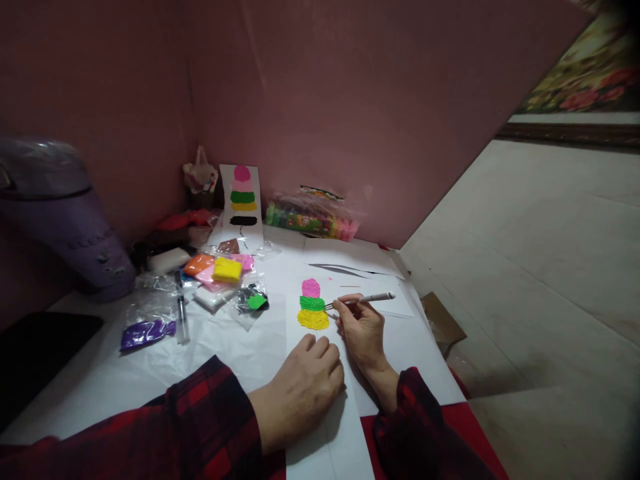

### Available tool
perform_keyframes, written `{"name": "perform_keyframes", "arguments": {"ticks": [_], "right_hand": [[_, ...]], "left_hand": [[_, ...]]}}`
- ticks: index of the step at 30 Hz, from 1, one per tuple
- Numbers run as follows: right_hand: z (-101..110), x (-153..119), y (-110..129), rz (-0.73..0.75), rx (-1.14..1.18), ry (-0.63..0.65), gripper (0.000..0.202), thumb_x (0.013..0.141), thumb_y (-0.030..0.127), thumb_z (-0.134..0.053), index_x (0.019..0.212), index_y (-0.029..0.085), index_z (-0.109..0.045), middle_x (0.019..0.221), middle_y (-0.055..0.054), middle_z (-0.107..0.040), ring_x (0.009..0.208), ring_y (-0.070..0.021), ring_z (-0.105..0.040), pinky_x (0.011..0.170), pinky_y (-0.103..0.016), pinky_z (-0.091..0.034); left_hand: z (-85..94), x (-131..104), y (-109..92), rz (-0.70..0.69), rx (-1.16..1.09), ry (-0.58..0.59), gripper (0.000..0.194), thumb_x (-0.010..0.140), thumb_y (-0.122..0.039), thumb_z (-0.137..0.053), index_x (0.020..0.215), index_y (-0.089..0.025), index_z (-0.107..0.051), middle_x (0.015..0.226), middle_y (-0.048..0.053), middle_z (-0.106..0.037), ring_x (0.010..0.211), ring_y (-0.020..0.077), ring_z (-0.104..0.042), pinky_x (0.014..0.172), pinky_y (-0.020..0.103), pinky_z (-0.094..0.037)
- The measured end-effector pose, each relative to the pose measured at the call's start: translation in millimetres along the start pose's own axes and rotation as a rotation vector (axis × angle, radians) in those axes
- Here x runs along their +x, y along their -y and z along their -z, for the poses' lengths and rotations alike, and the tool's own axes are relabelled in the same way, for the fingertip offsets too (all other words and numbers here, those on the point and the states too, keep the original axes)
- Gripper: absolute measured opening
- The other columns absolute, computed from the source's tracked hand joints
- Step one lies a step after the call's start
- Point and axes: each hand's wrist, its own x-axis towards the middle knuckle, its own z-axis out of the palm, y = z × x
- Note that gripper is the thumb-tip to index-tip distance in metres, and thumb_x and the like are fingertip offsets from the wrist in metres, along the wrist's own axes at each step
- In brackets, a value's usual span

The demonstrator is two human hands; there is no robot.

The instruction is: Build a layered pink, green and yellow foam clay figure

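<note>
My right hand (361, 327) grips a white pen-like tool (377, 297) with thin prongs at its tip. Those prongs reach the right edge of the green layer in a clay picture (313, 304), which lies on white paper (320, 427). Pink tops the picture, textured green is in the middle, and a wider ridged yellow layer forms the bottom. Below it my left hand (307, 383) rests on the paper with fingers curled in; nothing shows in it. Against the wall leans a sheet (245, 193) with pink, green, yellow and black bands.
Several clay packets, among them a yellow one (227, 270) and a purple one (145, 335), lie at the left beside a clear tube (183, 320). A purple bottle (85, 233) stands far left. A colourful plastic pack (313, 220) lies along the wall.
</note>
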Motion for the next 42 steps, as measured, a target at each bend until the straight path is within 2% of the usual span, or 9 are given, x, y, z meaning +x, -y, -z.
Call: {"name": "perform_keyframes", "arguments": {"ticks": [7,16,23,32,42], "right_hand": [[1.9,-0.4,-3.9,0.052,-0.054,0.073,0.015,0.083,0.031,-0.063,0.078,0.018,-0.061,0.055,0.004,-0.054,0.046,-0.0108,-0.049,0.046,-0.021,-0.042],[2.0,0.6,-0.5,0.061,-0.067,0.008,0.017,0.082,0.033,-0.063,0.077,0.017,-0.062,0.054,0.004,-0.055,0.044,-0.011,-0.048,0.045,-0.022,-0.042],[2.8,-0.5,-3.1,0.073,-0.103,0.04,0.017,0.083,0.034,-0.063,0.078,0.017,-0.063,0.062,0.0,-0.061,0.051,-0.0132,-0.053,0.049,-0.023,-0.044],[2.2,-0.1,-2.7,0.079,-0.118,-0.007,0.02,0.082,0.036,-0.064,0.077,0.016,-0.064,0.062,-0.001,-0.063,0.053,-0.0147,-0.057,0.051,-0.025,-0.048],[3.8,-4.5,7.8,0.138,-0.187,0.052,0.015,0.084,0.029,-0.061,0.077,0.017,-0.065,0.067,-0.002,-0.066,0.058,-0.0154,-0.061,0.058,-0.025,-0.051]], "left_hand": [[0.2,-0.1,-0.3,0.003,0.007,-0.004,0.014,0.09,-0.025,-0.051,0.081,-0.016,-0.057,0.083,0.005,-0.059,0.077,0.0226,-0.051,0.066,0.037,-0.036],[-0.2,0.2,0.0,-0.001,0.007,0.002,0.014,0.09,-0.024,-0.052,0.081,-0.016,-0.058,0.082,0.006,-0.059,0.078,0.0223,-0.051,0.067,0.037,-0.036],[1.2,0.5,-0.4,0.006,0.0,0.009,0.013,0.089,-0.024,-0.053,0.081,-0.016,-0.058,0.083,0.006,-0.059,0.078,0.0223,-0.051,0.066,0.037,-0.036],[-1.0,-0.1,-0.6,0.0,0.016,-0.009,0.011,0.089,-0.022,-0.054,0.081,-0.016,-0.058,0.082,0.005,-0.058,0.078,0.0216,-0.05,0.068,0.036,-0.035],[2.6,0.4,-0.4,0.002,0.006,0.003,0.013,0.089,-0.024,-0.054,0.081,-0.015,-0.058,0.082,0.006,-0.058,0.078,0.0215,-0.051,0.066,0.037,-0.035]]}}
